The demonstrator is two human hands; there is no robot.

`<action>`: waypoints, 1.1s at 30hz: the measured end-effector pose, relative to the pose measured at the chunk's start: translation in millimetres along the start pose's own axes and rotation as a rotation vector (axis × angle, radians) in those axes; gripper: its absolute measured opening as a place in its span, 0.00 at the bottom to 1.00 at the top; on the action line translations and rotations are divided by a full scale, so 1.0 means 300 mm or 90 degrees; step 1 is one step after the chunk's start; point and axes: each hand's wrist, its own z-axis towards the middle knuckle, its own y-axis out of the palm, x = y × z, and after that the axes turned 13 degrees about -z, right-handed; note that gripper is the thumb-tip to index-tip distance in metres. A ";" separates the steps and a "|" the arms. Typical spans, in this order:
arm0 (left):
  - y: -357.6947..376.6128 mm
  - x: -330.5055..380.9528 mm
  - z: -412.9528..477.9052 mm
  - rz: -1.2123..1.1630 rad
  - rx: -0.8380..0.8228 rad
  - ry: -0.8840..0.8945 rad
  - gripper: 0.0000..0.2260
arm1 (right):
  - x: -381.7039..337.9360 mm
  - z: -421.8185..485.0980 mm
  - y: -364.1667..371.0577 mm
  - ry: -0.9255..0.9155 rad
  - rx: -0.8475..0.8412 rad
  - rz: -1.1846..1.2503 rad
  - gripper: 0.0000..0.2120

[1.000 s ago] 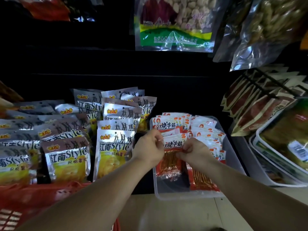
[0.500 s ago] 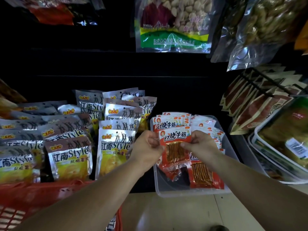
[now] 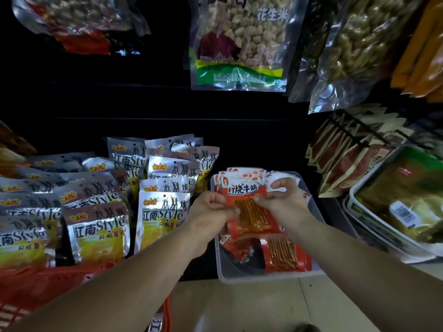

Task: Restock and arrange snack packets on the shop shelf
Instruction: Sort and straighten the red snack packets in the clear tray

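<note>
L hand (image 3: 211, 207) & R hand (image 3: 280, 200) pinch red packet (image 3: 249, 207) above tray (image 3: 316, 212); risk: slick film slips, topples the stacked row

Shop: shelf rows of snack packets (image 3: 165, 212)

Both hands (image 3: 211, 207) (image 3: 282, 202) pinch a red packet (image 3: 249, 207).

On my feed the dark shelf (image 3: 251, 149) carries rows of silver chip packets (image 3: 96, 231) on the left, a clear tub (image 3: 251, 277) just beside them, and white trays (image 3: 352, 195) on the right.
</note>
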 end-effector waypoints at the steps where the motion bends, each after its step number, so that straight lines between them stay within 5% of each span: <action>1: -0.004 0.005 -0.018 -0.012 0.007 -0.008 0.16 | -0.008 -0.019 0.005 -0.004 0.001 0.013 0.16; 4: -0.024 0.020 -0.067 -0.024 0.041 0.009 0.16 | -0.031 -0.075 0.009 -0.023 -0.071 -0.016 0.14; 9: -0.048 0.057 -0.178 -0.041 -0.031 0.017 0.12 | -0.069 -0.160 -0.027 0.025 -0.200 -0.050 0.33; 13: -0.052 0.084 -0.285 -0.107 -0.202 -0.046 0.28 | -0.115 -0.261 -0.091 -0.011 -0.190 -0.111 0.39; 17: -0.036 0.086 -0.343 -0.077 -0.266 -0.051 0.37 | -0.138 -0.369 -0.138 -0.070 -0.112 -0.151 0.31; 23: -0.062 0.123 -0.344 -0.055 -0.256 0.021 0.38 | -0.107 -0.414 -0.184 -0.055 -0.355 -0.173 0.55; 29: -0.038 0.133 -0.330 -0.029 -0.232 0.042 0.35 | -0.059 -0.361 -0.179 -0.121 -0.294 -0.173 0.50; 33: -0.016 0.108 -0.317 0.085 -0.134 0.183 0.27 | -0.045 -0.333 -0.146 -0.266 -0.053 -0.359 0.40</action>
